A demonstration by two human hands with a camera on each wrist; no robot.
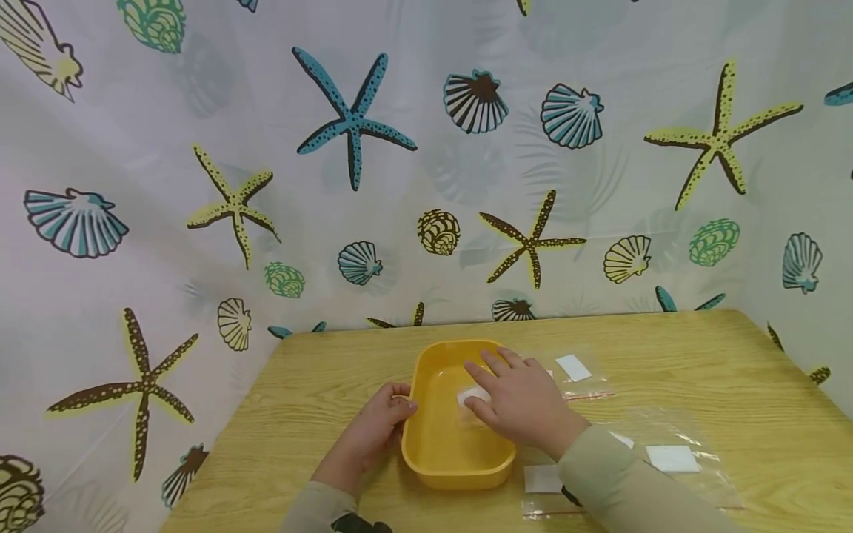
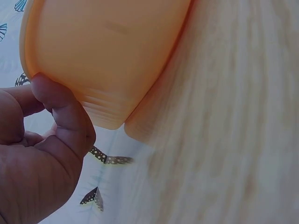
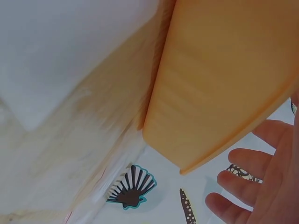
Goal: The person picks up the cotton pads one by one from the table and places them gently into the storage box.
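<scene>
A yellow-orange plastic tub (image 1: 460, 475) stands on the table in the head view. My left hand (image 1: 380, 426) pinches its left rim, and the left wrist view shows the bent fingers (image 2: 67, 114) at the tub's edge. Over the tub's right side is my right hand (image 1: 529, 403), palm down with fingers spread and nothing gripped. In the right wrist view, its loosely extended fingers (image 3: 247, 163) appear beside the tub's rim. Inside the tub lies a small clear packet with a white label (image 1: 469, 396), partly hidden by the right hand.
Clear plastic zip bags with white labels lie right of the tub: one at the back (image 1: 574, 368), one farther right (image 1: 673, 459) and one near the front (image 1: 543, 480), partly under the right sleeve. Behind the wooden table (image 1: 320, 370) hangs a curtain (image 1: 413, 170) printed with shells and starfish.
</scene>
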